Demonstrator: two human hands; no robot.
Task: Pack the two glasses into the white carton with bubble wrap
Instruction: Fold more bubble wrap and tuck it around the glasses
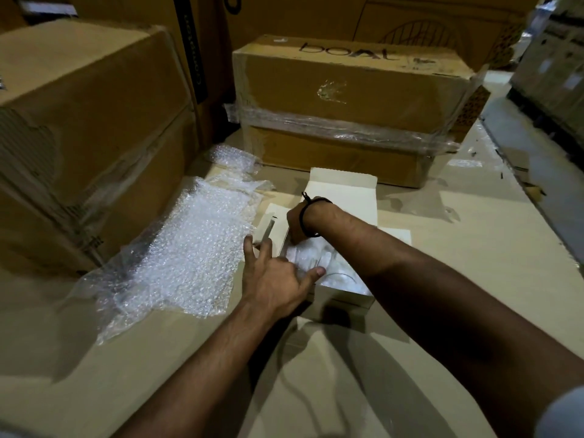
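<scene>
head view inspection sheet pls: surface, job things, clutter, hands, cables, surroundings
surface: beige cardboard sheet, creased.
job's things: white carton open, flaps out; wrapped glass lying inside, a second glass cannot be made out; bubble wrap sheet spread left of the carton.
clutter: bubble wrap scrap beyond the sheet.
hands: left hand fingers spread, on the carton's left edge, thumb on the wrap; right hand reaches into the carton, fingers hidden.
cables: nothing seen.
surroundings: brown boxes stacked at left; film-wrapped box behind the carton.
</scene>
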